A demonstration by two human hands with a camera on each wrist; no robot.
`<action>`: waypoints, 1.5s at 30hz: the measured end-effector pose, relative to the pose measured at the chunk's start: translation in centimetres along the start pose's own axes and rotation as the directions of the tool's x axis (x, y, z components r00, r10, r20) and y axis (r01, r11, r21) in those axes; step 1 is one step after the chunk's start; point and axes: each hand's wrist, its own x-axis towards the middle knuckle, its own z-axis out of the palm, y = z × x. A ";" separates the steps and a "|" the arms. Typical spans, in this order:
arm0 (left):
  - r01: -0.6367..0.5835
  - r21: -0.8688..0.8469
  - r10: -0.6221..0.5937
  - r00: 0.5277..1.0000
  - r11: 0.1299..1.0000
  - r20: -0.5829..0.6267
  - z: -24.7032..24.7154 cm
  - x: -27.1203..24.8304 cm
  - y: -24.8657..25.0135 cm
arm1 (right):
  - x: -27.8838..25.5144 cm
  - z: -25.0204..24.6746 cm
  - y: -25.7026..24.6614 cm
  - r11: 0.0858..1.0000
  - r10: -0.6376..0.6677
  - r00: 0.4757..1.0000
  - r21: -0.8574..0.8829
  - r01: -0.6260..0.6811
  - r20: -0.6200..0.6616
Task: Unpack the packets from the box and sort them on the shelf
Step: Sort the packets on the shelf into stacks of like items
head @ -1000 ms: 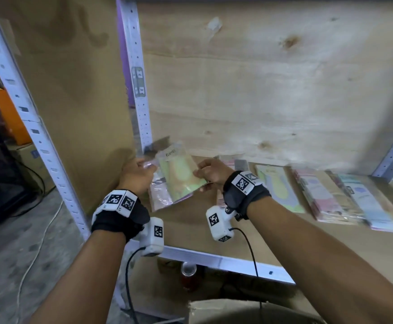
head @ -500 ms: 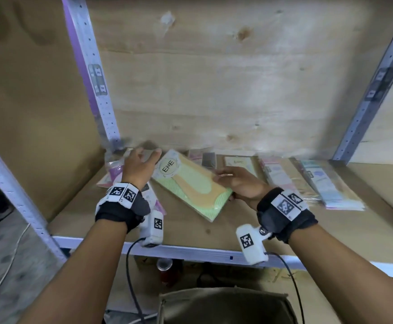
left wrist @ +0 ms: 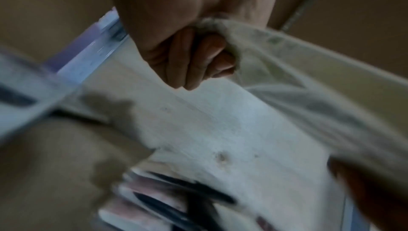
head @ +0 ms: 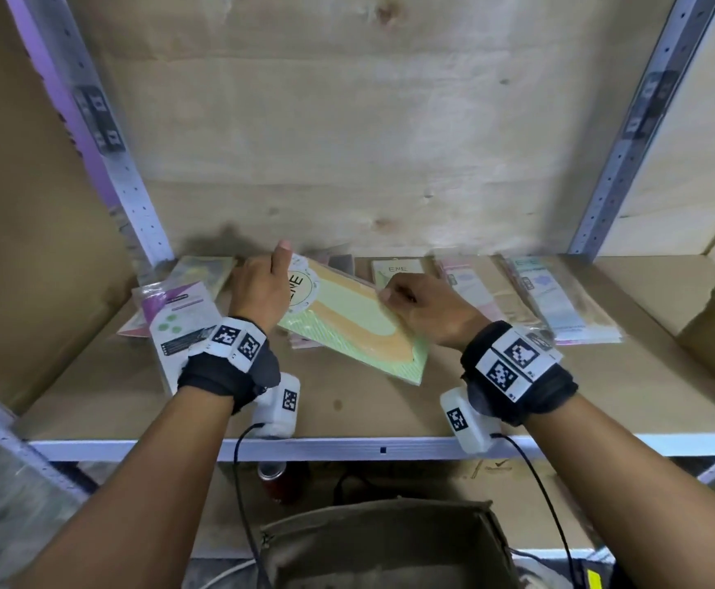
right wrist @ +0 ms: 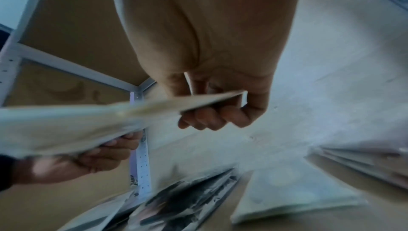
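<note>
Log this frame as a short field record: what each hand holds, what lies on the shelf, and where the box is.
Held item: flat green and orange packet with a round white label, raised above the shelf board
Left hand: grips the packet's labelled end
Right hand: pinches the packet's far edge
Shelf: brown board shelf with a white metal front rail
Left of shelf: white and purple packets
Behind the hands: a green packet, lying flat
Right of shelf: stacks of pink and pale blue packets
Box: open brown cardboard box, below the shelf; contents not visible
</note>
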 end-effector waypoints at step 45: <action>0.256 -0.381 -0.177 0.957 0.888 0.230 6.3 -0.5 4.1 | 5.6 -3.1 7.9 0.882 0.470 0.846 0.149 -0.446 -0.251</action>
